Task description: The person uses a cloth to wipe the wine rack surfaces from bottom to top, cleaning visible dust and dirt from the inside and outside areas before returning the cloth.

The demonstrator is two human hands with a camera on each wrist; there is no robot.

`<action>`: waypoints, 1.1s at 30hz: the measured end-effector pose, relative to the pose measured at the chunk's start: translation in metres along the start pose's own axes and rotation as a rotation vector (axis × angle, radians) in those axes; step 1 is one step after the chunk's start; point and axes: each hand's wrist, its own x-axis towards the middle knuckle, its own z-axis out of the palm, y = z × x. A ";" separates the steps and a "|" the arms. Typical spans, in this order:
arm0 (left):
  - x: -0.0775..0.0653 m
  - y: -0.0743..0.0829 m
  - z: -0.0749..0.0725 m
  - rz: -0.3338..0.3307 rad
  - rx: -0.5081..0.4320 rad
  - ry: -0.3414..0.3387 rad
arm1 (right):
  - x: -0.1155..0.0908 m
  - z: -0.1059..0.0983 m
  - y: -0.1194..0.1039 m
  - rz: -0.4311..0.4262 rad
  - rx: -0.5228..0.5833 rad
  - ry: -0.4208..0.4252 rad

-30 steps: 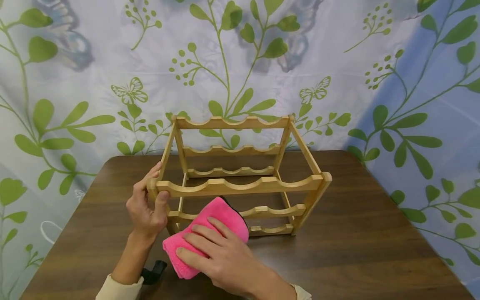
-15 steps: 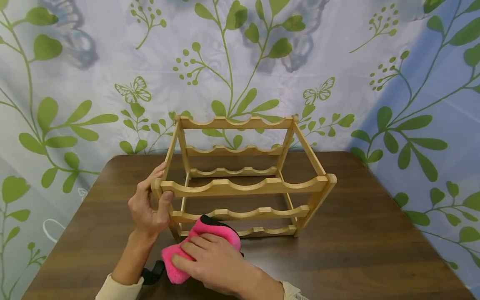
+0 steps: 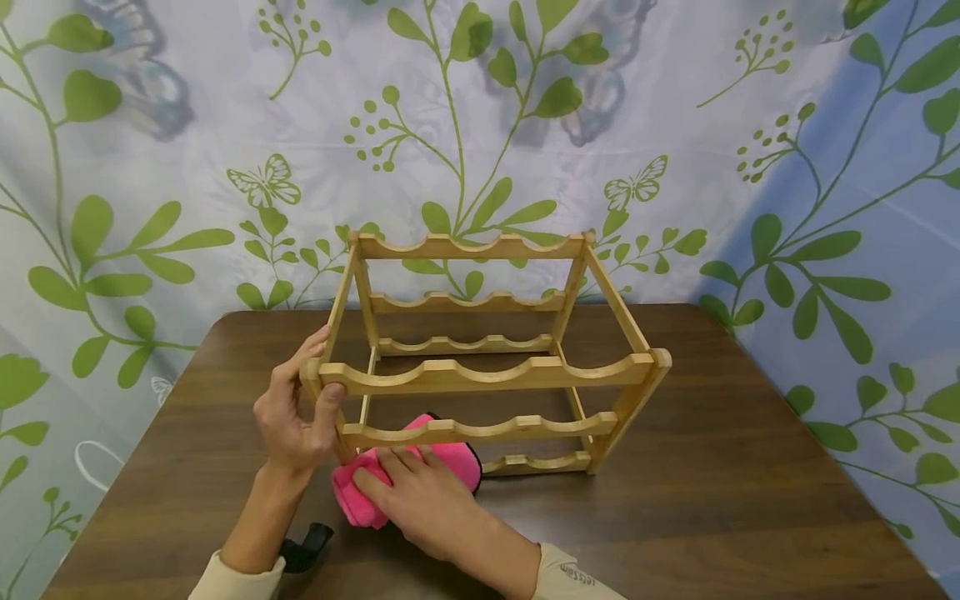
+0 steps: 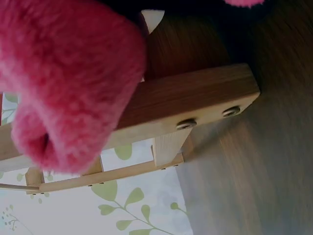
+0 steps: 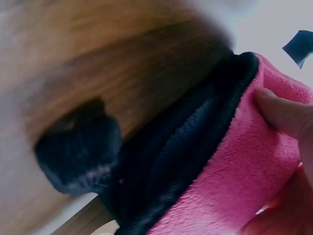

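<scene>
A light wooden wine rack [image 3: 435, 375] with scalloped rails stands on the table. My left hand [image 3: 296, 412] grips its upper front left corner, thumb on the front of the top rail. Low at the rack's left front, my right hand [image 3: 427, 504] holds a folded pink plush cloth [image 3: 457, 467] with black edging against the bottom rail. Part of the cloth shows behind the middle rail. In the left wrist view the cloth [image 4: 73, 63] wraps over a wooden rack piece with screw heads [image 4: 186, 124]. The right wrist view shows the cloth's black underside [image 5: 181, 142] and my thumb on the pink side.
A small black object [image 3: 306, 550] lies beside my left wrist on the dark brown wooden table [image 3: 750, 467]. Behind the table hangs a curtain [image 3: 660, 150] printed with green leaves and butterflies.
My right hand has moved the cloth down from in front of the middle rail, then forward to the bottom rail and under the middle one. The left hand keeps its grip.
</scene>
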 end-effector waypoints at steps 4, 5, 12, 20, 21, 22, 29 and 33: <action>0.000 0.001 -0.001 -0.001 0.004 -0.013 | -0.001 0.000 -0.001 0.011 -0.004 -0.002; 0.001 0.002 -0.001 -0.001 0.004 -0.016 | -0.001 0.000 -0.001 0.015 -0.006 0.001; 0.004 0.003 -0.003 0.010 0.002 -0.043 | -0.004 0.000 0.003 0.082 -0.044 -0.056; 0.006 0.002 -0.004 0.009 -0.008 -0.055 | -0.012 0.002 0.014 0.134 -0.089 -0.027; 0.006 0.002 -0.004 0.009 -0.007 -0.056 | -0.014 0.002 0.015 0.137 -0.087 -0.028; 0.006 0.002 -0.004 0.009 -0.006 -0.058 | -0.015 0.001 0.016 0.140 -0.086 -0.033; 0.006 0.002 -0.003 0.011 -0.002 -0.061 | -0.029 -0.003 0.026 0.169 -0.089 -0.045; 0.007 0.004 -0.003 0.013 -0.015 -0.051 | -0.041 -0.003 0.033 0.192 -0.088 -0.035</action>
